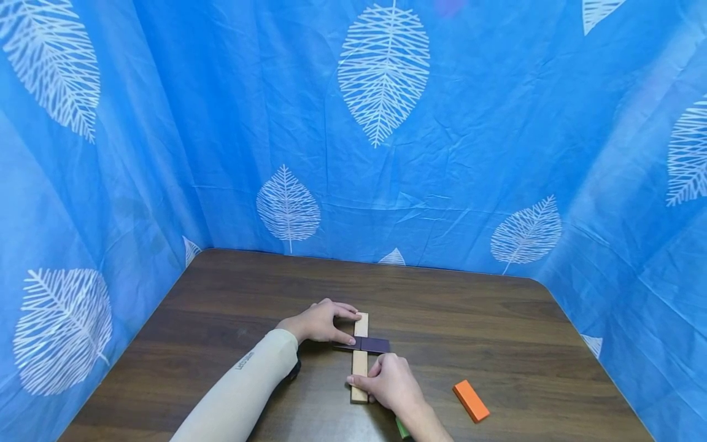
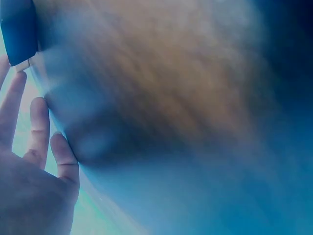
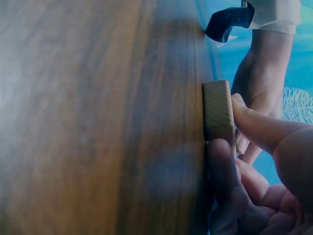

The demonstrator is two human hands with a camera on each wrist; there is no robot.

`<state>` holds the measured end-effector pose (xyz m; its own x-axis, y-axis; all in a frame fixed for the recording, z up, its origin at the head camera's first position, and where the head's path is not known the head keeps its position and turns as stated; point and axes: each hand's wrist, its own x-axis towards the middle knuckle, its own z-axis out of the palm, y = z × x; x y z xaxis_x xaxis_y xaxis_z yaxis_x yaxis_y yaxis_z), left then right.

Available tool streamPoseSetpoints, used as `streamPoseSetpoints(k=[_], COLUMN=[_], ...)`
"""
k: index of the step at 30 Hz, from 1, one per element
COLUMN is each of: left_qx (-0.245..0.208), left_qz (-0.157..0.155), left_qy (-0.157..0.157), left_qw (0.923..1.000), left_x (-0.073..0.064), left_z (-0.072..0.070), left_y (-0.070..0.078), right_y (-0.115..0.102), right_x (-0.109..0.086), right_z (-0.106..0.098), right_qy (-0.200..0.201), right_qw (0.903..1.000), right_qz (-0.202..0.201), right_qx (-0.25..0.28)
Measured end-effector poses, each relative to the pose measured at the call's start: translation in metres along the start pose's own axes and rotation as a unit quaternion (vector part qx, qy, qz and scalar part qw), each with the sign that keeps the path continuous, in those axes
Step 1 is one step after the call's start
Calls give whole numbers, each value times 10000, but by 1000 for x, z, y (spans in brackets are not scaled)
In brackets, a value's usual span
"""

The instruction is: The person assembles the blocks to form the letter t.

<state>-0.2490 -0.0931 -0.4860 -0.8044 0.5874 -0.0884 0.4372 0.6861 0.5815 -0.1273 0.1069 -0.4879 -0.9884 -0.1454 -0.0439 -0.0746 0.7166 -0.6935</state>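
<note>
Two dark purple blocks [image 1: 375, 345] lie end to end, with a pale wooden block [image 1: 361, 325] on their far side and another pale wooden block [image 1: 359, 363] on their near side, making a cross. My left hand [image 1: 317, 320] is at the cross's upper left, its thumb at the left purple block and its fingertips on the far wooden block. With thumb and fingers on opposite sides, my right hand [image 1: 393, 383] pinches the near wooden block, whose end grain [image 3: 218, 103] faces the right wrist camera. Part of a green block [image 1: 404, 428] shows beside my right forearm, which hides the rest.
An orange block [image 1: 471, 401] lies on the brown wood-grain table [image 1: 469, 319], right of my right hand. Blue curtains [image 1: 469, 153] with white leaf prints hang along the table's back and sides. A dark wrist device [image 3: 227, 23] sits at the left sleeve's cuff.
</note>
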Motion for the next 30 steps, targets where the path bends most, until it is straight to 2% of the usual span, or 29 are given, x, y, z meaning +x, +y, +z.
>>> streamPoseSetpoints(k=[15, 30], left_qx=[153, 465], left_qz=[237, 188], left_qy=[64, 157], left_qw=[9996, 9986], left_x=[-2, -4], left_z=[2, 4], left_y=[3, 11], right_y=[-1, 0], right_x=[0, 0], right_z=[0, -1], right_qy=[28, -14], right_qw=[9998, 9998], right_qz=[-138, -140], right_qx=[-104, -139])
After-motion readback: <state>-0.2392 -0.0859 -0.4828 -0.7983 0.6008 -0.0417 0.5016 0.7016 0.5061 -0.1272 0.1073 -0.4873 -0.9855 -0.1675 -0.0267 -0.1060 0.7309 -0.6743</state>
